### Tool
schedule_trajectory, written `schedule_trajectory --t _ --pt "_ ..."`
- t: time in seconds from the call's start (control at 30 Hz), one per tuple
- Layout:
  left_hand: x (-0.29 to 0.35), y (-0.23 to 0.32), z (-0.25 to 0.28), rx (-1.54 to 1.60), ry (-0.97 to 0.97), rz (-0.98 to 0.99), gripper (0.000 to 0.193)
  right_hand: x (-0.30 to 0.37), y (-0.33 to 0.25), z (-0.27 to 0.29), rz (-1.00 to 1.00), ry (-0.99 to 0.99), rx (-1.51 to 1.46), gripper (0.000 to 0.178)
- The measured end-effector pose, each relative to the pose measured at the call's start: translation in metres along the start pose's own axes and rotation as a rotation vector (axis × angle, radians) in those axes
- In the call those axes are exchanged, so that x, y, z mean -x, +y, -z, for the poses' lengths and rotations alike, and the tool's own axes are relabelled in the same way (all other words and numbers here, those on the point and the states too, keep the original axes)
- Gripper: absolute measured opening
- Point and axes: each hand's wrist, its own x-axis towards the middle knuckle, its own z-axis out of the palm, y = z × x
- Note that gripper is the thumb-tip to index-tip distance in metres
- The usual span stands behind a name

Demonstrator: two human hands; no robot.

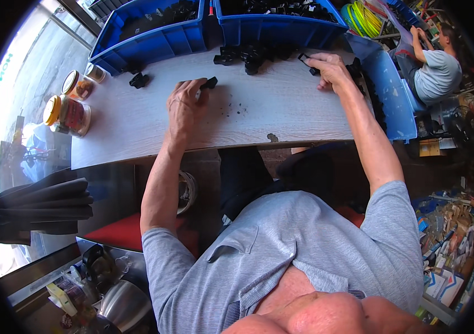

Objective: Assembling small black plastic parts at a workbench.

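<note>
Pinched shut on a black part, that's the left hand, fingertips together just above the middle of the table. Right hand is over by the far right corner, fingers closed on a dark piece; exact shape's too small to make out. Between the two hands, toward the back edge, sits a messy black pile, and one loose part lies off to the left. Couple of blue bins full of more black bits along the back, plus a light blue bin at the right end. Jars on the left, some dark crumbs mid-table, and a co-worker sitting off to the right.
</note>
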Motion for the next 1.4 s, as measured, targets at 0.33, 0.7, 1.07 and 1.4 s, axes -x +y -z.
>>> schedule_trajectory --t 0.33,0.7,1.07,1.4 --pt "-0.008 0.088 -0.036 0.331 0.011 -0.075 0.028 0.042 0.013 -0.035 0.091 -0.323 0.083 0.029" --pt "-0.025 0.103 -0.068 0.251 -0.034 -0.147 0.031 0.054 0.011 -0.039 0.089 -0.258 0.067 0.049" --pt "-0.036 0.101 -0.077 0.285 -0.019 -0.121 0.024 0.048 0.006 -0.045 0.077 -0.310 0.134 0.052" --pt "-0.030 0.101 -0.081 0.286 -0.010 -0.118 0.024 0.050 0.006 -0.051 0.208 -0.300 0.133 0.052"
